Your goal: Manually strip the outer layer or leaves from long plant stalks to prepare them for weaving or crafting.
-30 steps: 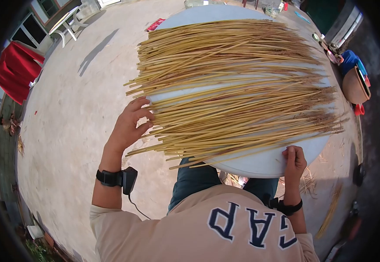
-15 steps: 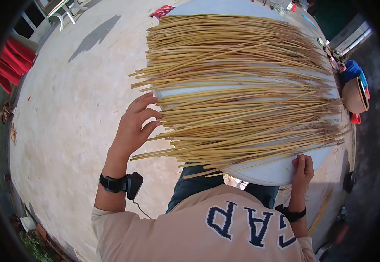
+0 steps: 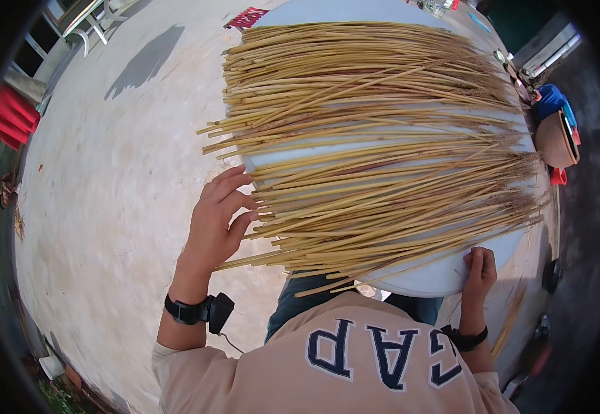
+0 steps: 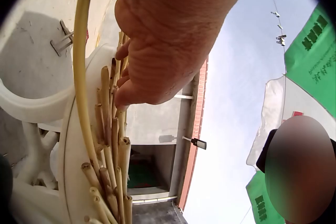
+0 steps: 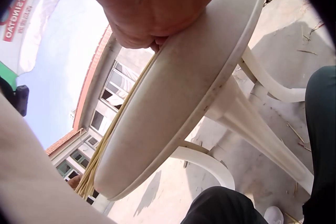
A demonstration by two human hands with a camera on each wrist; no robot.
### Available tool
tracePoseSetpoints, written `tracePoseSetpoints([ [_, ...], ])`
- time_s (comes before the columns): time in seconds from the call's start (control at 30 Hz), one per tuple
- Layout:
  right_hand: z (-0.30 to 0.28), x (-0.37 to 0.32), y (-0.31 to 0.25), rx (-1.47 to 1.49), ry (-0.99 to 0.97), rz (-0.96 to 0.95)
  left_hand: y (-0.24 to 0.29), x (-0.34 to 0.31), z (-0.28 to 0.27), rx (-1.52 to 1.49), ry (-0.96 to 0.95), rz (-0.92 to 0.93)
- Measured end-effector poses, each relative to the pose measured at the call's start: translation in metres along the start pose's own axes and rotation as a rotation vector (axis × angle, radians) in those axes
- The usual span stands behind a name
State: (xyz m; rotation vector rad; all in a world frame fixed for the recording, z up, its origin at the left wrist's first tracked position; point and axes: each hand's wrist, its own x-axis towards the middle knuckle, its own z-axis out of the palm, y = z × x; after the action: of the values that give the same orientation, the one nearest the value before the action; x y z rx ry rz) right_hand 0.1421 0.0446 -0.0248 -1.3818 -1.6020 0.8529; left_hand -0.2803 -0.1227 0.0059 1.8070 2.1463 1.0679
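Long yellow stalks (image 3: 376, 176) with brown brushy tips lie side by side across a round white table (image 3: 427, 279) in the head view. My left hand (image 3: 218, 224) is at their cut ends on the left, fingers spread and slightly bent, fingertips right at the ends. In the left wrist view the cut ends (image 4: 107, 145) jut past the table's rim below that hand. My right hand (image 3: 480, 274) rests at the near right edge of the table, its fingers curled in. The right wrist view shows the right hand (image 5: 152, 8) against the tabletop, its fingertips mostly hidden.
A tan clay pot (image 3: 557, 139) and blue containers (image 3: 550, 102) stand on the ground to the right. A white bench (image 3: 94, 24) and a red cloth (image 3: 14, 117) are at the far left. Loose stalks (image 3: 509, 323) lie on the ground at the right.
The near stalks' cut ends have shifted slightly toward me as the left hand slid nearer along them. The right hand stays at the table edge. The head view has tilted a little.
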Motion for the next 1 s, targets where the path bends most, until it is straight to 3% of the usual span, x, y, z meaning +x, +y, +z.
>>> tracePoseSetpoints([
  [0.2, 0.000, 0.001, 0.003, 0.030, -0.013, -0.069, 0.006, 0.014, -0.007, -0.104, 0.023, -0.003],
  [0.33, 0.001, 0.001, 0.004, 0.028, -0.026, -0.076, 0.014, 0.046, -0.009, 0.004, -0.134, 0.078],
  [0.43, -0.001, 0.002, 0.003, 0.008, -0.020, -0.097, 0.017, 0.073, 0.006, 0.152, -0.392, 0.196],
  [0.6, 0.000, 0.001, -0.001, 0.004, -0.014, -0.076, 0.012, 0.084, 0.034, 0.310, -0.447, 0.370],
  [0.8, 0.000, 0.002, 0.000, -0.006, -0.027, -0.097, 0.030, 0.075, 0.020, 0.160, -0.554, 0.298],
  [0.87, -0.001, 0.002, 0.002, 0.002, -0.044, -0.103, 0.032, 0.077, 0.013, 0.011, -0.598, 0.122],
  [0.9, -0.002, 0.002, 0.002, 0.002, -0.048, -0.103, 0.033, 0.079, 0.013, 0.017, -0.502, 0.152],
  [1.0, -0.003, 0.002, 0.001, 0.032, -0.067, -0.104, 0.038, 0.097, 0.010, -0.008, -0.521, 0.069],
])
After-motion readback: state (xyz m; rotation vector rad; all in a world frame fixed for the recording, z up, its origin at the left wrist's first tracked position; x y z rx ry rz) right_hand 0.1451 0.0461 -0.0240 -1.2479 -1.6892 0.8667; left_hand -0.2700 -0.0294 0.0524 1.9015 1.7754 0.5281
